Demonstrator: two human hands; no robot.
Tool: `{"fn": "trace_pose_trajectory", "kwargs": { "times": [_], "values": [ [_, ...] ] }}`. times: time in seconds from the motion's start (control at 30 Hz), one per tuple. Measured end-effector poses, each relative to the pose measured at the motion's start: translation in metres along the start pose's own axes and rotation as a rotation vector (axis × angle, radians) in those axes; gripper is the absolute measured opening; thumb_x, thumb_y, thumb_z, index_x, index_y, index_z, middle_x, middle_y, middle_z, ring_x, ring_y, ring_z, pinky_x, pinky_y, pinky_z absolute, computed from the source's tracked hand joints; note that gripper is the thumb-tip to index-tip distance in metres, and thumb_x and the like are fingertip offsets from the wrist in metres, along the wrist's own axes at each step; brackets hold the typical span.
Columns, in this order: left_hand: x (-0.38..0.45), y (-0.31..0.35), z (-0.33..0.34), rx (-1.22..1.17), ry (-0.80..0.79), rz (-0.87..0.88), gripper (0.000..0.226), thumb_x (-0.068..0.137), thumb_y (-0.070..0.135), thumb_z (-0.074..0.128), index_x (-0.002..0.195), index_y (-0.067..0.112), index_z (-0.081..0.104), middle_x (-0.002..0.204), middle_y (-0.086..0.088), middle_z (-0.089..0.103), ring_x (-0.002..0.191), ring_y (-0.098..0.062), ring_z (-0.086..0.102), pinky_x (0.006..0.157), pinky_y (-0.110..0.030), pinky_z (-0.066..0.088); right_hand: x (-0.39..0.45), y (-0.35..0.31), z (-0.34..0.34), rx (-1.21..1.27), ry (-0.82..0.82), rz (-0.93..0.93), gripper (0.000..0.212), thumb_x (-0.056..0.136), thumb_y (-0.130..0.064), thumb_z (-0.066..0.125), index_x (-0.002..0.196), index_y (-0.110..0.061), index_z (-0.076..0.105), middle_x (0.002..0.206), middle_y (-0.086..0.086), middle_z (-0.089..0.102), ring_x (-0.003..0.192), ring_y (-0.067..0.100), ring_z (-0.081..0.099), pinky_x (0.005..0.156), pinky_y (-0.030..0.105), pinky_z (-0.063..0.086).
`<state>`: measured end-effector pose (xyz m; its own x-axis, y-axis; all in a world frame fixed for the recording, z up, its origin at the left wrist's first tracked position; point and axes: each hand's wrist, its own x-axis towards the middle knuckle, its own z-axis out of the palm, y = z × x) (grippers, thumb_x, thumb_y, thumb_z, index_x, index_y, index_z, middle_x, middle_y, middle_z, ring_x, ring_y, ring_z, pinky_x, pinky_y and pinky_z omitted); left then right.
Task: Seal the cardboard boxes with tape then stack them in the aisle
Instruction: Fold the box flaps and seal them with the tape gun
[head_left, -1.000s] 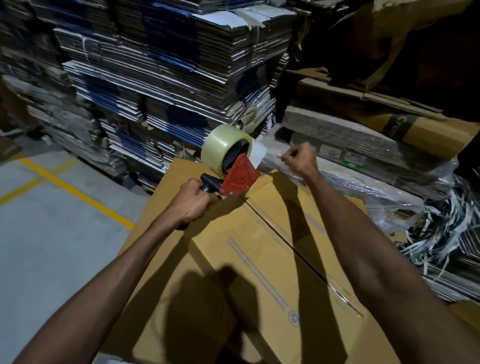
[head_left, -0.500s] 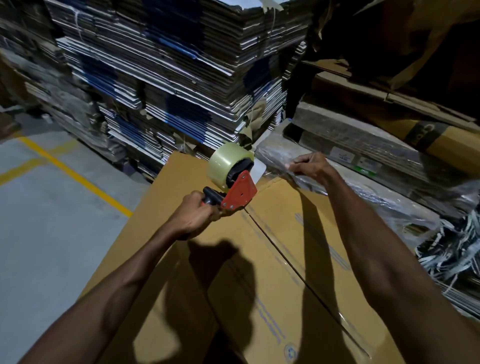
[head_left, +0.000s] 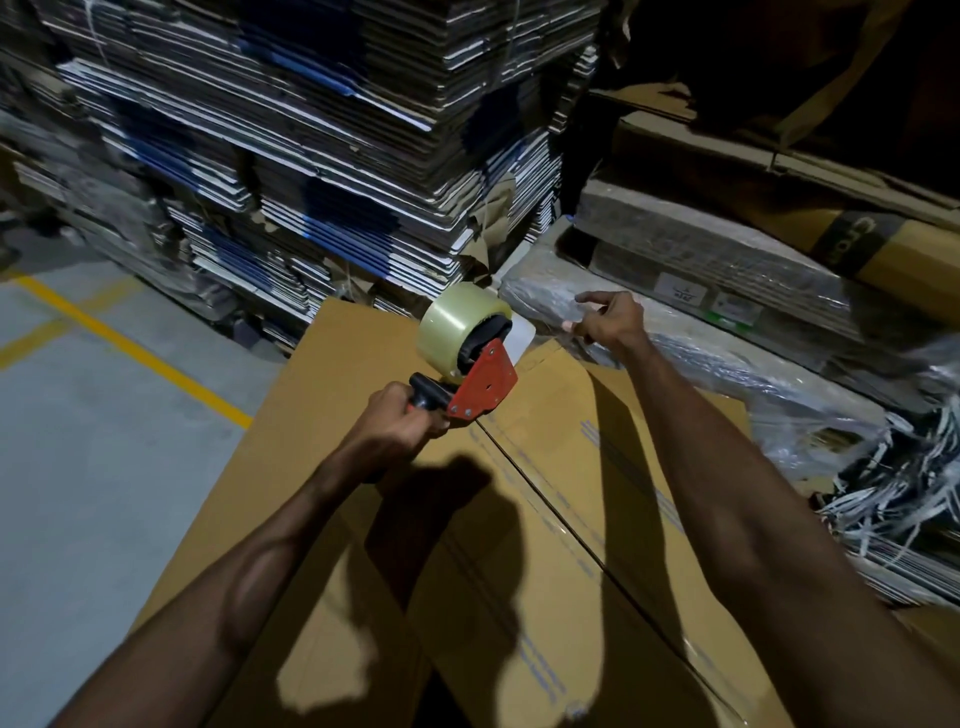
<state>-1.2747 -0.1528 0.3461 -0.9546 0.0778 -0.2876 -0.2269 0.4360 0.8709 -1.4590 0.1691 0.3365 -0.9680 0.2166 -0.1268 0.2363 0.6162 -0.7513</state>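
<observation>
A large brown cardboard box fills the lower middle, its two top flaps meeting at a centre seam with clear tape over the near part. My left hand grips the black handle of a red tape dispenser carrying a roll of clear tape, held just above the seam near the box's far edge. My right hand is at the far edge of the box, thumb and fingers pinching the loose end of the tape drawn from the dispenser.
A tall pile of flattened cartons stands right behind the box. Plastic-wrapped flat bundles and loose white strapping lie to the right. Grey floor with a yellow line lies on the left.
The dispenser and my left hand stay near the far end of the seam. My right hand has dropped from above the box to its far edge, still on the tape end.
</observation>
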Motion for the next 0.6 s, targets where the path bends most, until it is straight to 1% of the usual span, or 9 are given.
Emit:
{"fn": "trace_pose_trajectory", "kwargs": {
  "times": [0.07, 0.13, 0.2, 0.23, 0.27, 0.33, 0.37, 0.5, 0.6],
  "values": [
    [0.002, 0.001, 0.001, 0.009, -0.002, 0.005, 0.009, 0.089, 0.017, 0.071, 0.087, 0.010, 0.074, 0.082, -0.011, 0.075, 0.069, -0.019, 0.059, 0.066, -0.034, 0.046, 0.002, 0.004, 0.003, -0.001, 0.005, -0.003, 0.055, 0.072, -0.021, 0.097, 0.123, -0.017, 0.076, 0.121, 0.015, 0.074, 0.089, 0.019, 0.075, 0.052, 0.005, 0.046],
    [0.005, 0.001, 0.002, 0.025, -0.002, 0.013, 0.010, 0.089, 0.018, 0.070, 0.088, 0.009, 0.073, 0.082, -0.012, 0.074, 0.068, -0.018, 0.058, 0.064, -0.034, 0.045, 0.002, 0.005, 0.007, -0.008, 0.024, -0.005, 0.048, 0.077, -0.017, 0.094, 0.122, -0.016, 0.077, 0.123, 0.015, 0.074, 0.076, 0.011, 0.071, 0.055, 0.005, 0.046],
    [0.006, 0.001, 0.003, 0.035, -0.008, 0.014, 0.011, 0.090, 0.018, 0.069, 0.088, 0.008, 0.072, 0.076, -0.012, 0.071, 0.065, -0.018, 0.055, 0.058, -0.034, 0.043, 0.003, 0.007, 0.015, -0.019, 0.039, 0.004, 0.047, 0.076, -0.019, 0.094, 0.120, -0.017, 0.077, 0.118, 0.013, 0.075, 0.085, 0.015, 0.073, 0.070, 0.011, 0.051],
    [0.007, 0.000, 0.002, 0.037, -0.008, 0.013, 0.012, 0.089, 0.020, 0.069, 0.088, 0.008, 0.071, 0.073, -0.011, 0.068, 0.063, -0.018, 0.053, 0.055, -0.034, 0.042, 0.001, 0.008, 0.018, -0.012, 0.043, 0.017, 0.048, 0.076, -0.019, 0.094, 0.120, -0.016, 0.077, 0.115, 0.014, 0.076, 0.089, 0.017, 0.074, 0.073, 0.015, 0.053],
    [0.007, 0.000, 0.002, 0.039, -0.006, 0.012, 0.013, 0.087, 0.021, 0.068, 0.086, 0.009, 0.069, 0.069, -0.011, 0.065, 0.060, -0.019, 0.052, 0.053, -0.035, 0.040, 0.001, 0.010, 0.022, 0.016, 0.041, 0.044, 0.047, 0.076, -0.017, 0.094, 0.119, -0.015, 0.077, 0.112, 0.015, 0.077, 0.085, 0.016, 0.074, 0.068, 0.016, 0.054],
    [0.008, 0.000, 0.000, 0.036, -0.008, 0.001, 0.015, 0.085, 0.023, 0.068, 0.085, 0.008, 0.067, 0.064, -0.004, 0.059, 0.057, -0.018, 0.049, 0.051, -0.035, 0.038, -0.004, 0.015, 0.030, 0.142, 0.018, 0.106, 0.039, 0.080, -0.007, 0.090, 0.116, -0.007, 0.076, 0.101, 0.016, 0.077, 0.064, 0.006, 0.069, 0.052, 0.013, 0.052],
    [0.009, 0.001, -0.001, 0.036, -0.011, -0.010, 0.017, 0.084, 0.023, 0.068, 0.086, 0.006, 0.068, 0.064, -0.001, 0.058, 0.056, -0.018, 0.048, 0.051, -0.035, 0.037, -0.008, 0.018, 0.034, 0.205, 0.020, 0.133, 0.036, 0.082, -0.004, 0.088, 0.115, -0.004, 0.075, 0.097, 0.016, 0.076, 0.058, 0.004, 0.065, 0.048, 0.012, 0.049],
    [0.013, 0.004, -0.002, 0.081, -0.002, -0.040, 0.021, 0.085, 0.017, 0.066, 0.092, -0.003, 0.065, 0.064, -0.001, 0.056, 0.053, -0.018, 0.045, 0.050, -0.034, 0.036, -0.017, 0.027, 0.046, 0.310, 0.078, 0.225, 0.030, 0.083, -0.009, 0.087, 0.112, -0.005, 0.080, 0.107, 0.011, 0.077, 0.069, 0.010, 0.064, 0.052, 0.011, 0.052],
    [0.014, 0.002, -0.001, 0.133, 0.009, -0.042, 0.026, 0.084, 0.018, 0.065, 0.091, -0.007, 0.061, 0.066, -0.004, 0.055, 0.055, -0.018, 0.045, 0.051, -0.034, 0.035, -0.017, 0.032, 0.046, 0.280, -0.003, 0.289, 0.026, 0.089, -0.013, 0.080, 0.115, -0.008, 0.078, 0.113, 0.008, 0.077, 0.080, 0.014, 0.068, 0.066, 0.019, 0.056]
  ]
}}
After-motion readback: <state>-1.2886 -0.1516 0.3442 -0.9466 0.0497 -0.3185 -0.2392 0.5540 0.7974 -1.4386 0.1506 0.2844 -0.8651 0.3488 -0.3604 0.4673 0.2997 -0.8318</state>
